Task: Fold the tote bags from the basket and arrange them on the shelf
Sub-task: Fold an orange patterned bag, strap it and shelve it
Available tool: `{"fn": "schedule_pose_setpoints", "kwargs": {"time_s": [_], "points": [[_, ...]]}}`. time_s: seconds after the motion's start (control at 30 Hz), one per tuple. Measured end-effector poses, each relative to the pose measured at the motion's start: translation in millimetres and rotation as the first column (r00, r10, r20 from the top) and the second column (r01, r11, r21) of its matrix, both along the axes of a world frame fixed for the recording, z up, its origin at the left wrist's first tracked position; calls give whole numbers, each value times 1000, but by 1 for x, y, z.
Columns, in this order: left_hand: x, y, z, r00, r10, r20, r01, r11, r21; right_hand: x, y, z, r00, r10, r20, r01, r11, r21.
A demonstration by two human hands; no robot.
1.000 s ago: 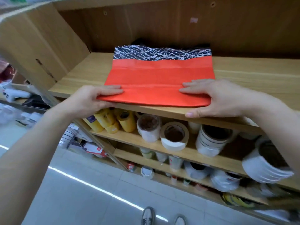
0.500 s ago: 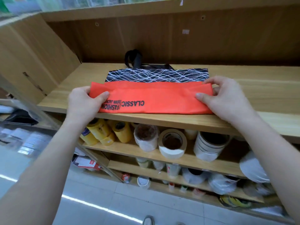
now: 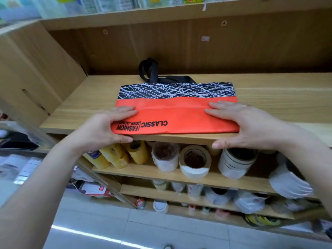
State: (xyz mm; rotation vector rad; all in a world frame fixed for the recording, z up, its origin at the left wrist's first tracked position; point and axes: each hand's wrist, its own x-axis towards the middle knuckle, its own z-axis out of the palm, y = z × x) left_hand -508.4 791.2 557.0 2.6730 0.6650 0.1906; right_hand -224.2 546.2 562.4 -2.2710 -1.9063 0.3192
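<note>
An orange tote bag (image 3: 172,114) with a black band of white lines lies on the wooden shelf (image 3: 278,94). Its near part is folded over, showing upside-down black print. Black handles (image 3: 150,72) stick out behind it. My left hand (image 3: 100,130) lies on the bag's left end, fingers flat on the fold, thumb against the shelf's front edge. At the right end my right hand (image 3: 248,126) presses down the same way, fingers straight. No basket is in view.
The shelf has bare wood left, right and behind the bag, with a wooden side wall (image 3: 36,72) at left. Tape rolls (image 3: 195,160) and yellow rolls (image 3: 115,155) fill the lower shelves. Tiled floor lies below.
Both hands lifted the bag's near edge and folded it away over the bag. The printed side now faces up, and the fingers went from pinching the flap to lying flat on it.
</note>
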Motion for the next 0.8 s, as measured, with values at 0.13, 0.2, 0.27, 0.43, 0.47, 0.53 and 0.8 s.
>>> {"fn": "schedule_pose_setpoints", "kwargs": {"time_s": [0.13,0.2,0.27,0.43,0.47,0.53,0.8], "points": [[-10,5,9,981,163,102,-130,953,-274,4,-11,4,975,-51,-216,56,998,18],[-10,4,12,920,338,200,-229,875,-427,2,-15,10,893,-128,-432,176,982,73],[-1,0,12,841,470,266,-319,830,-458,5,-13,7,809,-195,-555,338,926,166],[21,-4,-1,713,574,403,-545,815,-198,-9,7,-4,725,-381,-574,646,665,375],[23,-2,-5,704,586,401,-584,799,-142,-11,11,-5,739,-446,-505,658,641,395],[25,0,-7,722,573,389,-600,798,-62,-13,14,-8,752,-560,-349,659,629,411],[18,8,-4,1000,25,0,-25,997,70,-17,26,-5,785,-618,41,533,707,465]]}}
